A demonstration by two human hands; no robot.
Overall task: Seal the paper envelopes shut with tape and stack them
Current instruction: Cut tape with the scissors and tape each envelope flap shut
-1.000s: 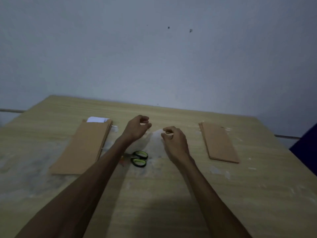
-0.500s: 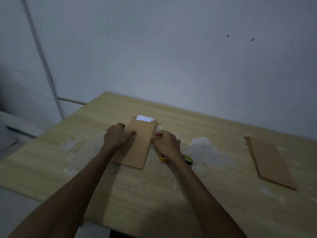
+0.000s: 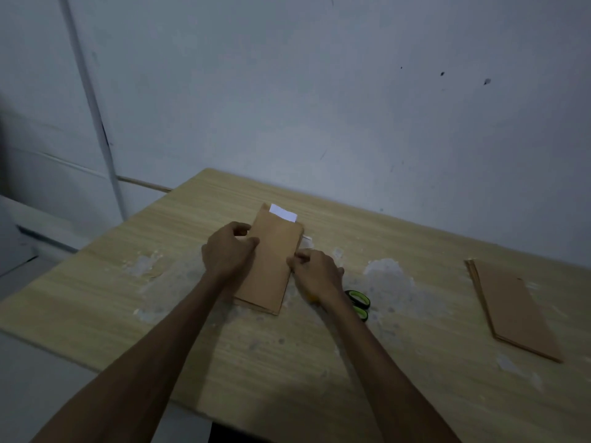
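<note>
Both hands on the envelopes [image 3: 271,263] at table [image 3: 319,362] centre, left hand [image 3: 228,252] curled pinching the nine-o'clock edge, right hand [image 3: 316,271] pinching three o'clock; light, floppy paper, best lifted by its long edges.

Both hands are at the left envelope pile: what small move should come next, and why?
Probably lift the top envelope off the left pile and bring it toward the table's middle. The left hand and right hand already pinch its side edges, white paper sticks out of its open far end, so it looks unsealed, and the scissors lie just right.
</note>
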